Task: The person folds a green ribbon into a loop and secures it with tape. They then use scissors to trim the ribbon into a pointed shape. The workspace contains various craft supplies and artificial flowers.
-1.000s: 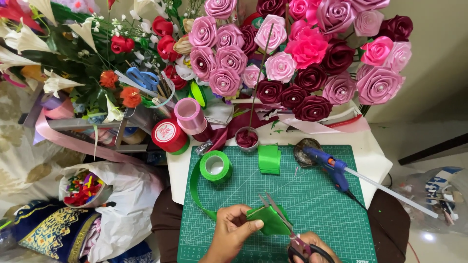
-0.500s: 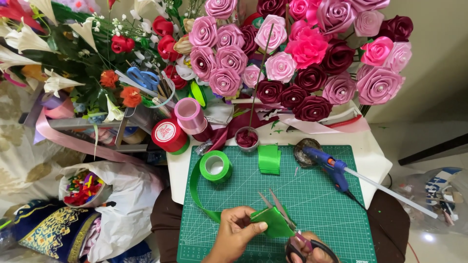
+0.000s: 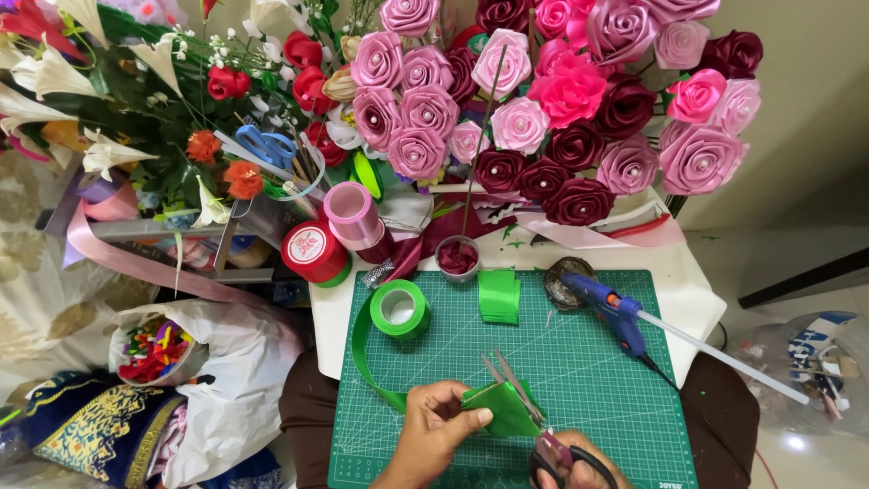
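Roses (image 3: 543, 100) of satin in pink and maroon filled the back of the bench (image 3: 688, 290), above a green cutting mat (image 3: 579, 380). On the mat lay a blue glue gun (image 3: 615, 312), a green ribbon roll (image 3: 399, 308) and a stack of cut green pieces (image 3: 499, 296). Near its front edge, the left hand (image 3: 434, 435) had its grip closed on a folded green ribbon piece (image 3: 502, 409). The right hand (image 3: 579, 462) had its grip closed through the handles of scissors (image 3: 529, 417), whose open blades straddled that piece.
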